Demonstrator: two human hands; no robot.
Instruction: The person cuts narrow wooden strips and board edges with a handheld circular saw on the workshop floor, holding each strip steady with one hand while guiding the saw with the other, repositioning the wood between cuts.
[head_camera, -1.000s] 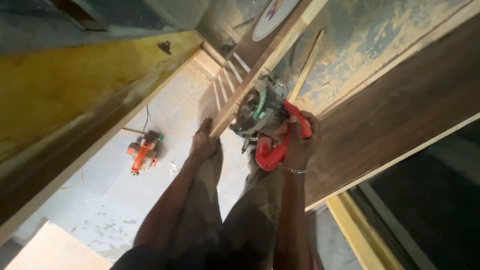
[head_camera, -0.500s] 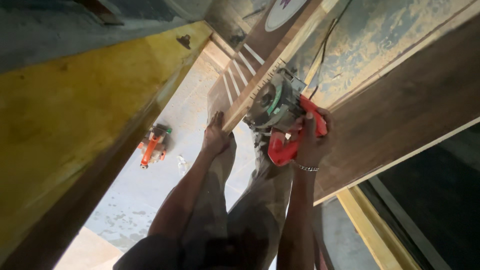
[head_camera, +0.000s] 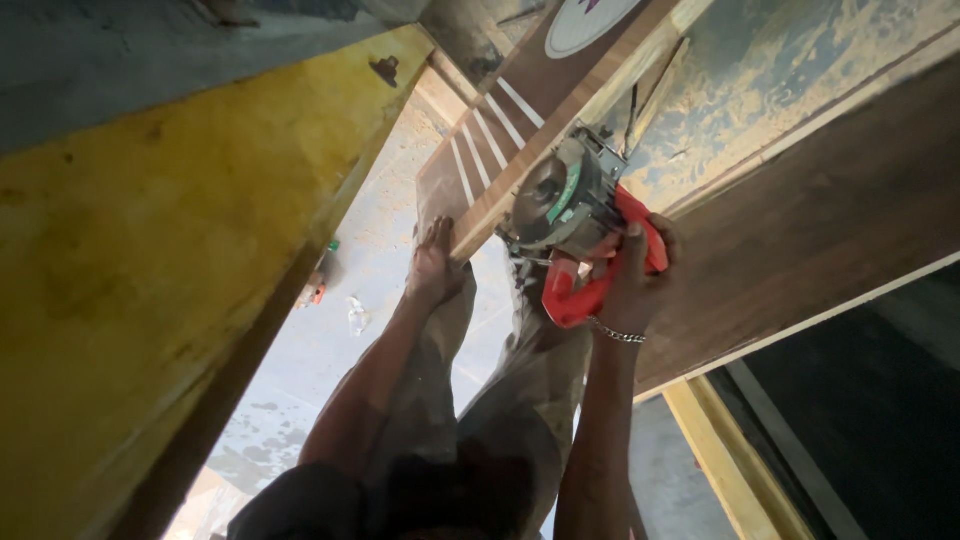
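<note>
My right hand (head_camera: 632, 275) grips the red handle of a circular saw (head_camera: 572, 205), whose grey guard and blade rest on the edge of a long wooden strip (head_camera: 560, 120). A thin chain bracelet circles that wrist. My left hand (head_camera: 436, 262) presses on the near end of the same strip, fingers spread over the wood. The strip lies beside a dark brown wooden board (head_camera: 800, 220) that runs off to the right. My legs are below, in dusty grey trousers.
A yellow-painted panel (head_camera: 180, 250) fills the left side. A brown board with white stripes (head_camera: 480, 150) lies ahead. On the pale concrete floor sit an orange tool (head_camera: 314, 290) and a scrap of clear plastic (head_camera: 358, 315). A yellow rail (head_camera: 720, 460) runs lower right.
The view has shifted and come closer; the saw has advanced along the strip. The orange tool on the floor is now mostly hidden behind the yellow panel.
</note>
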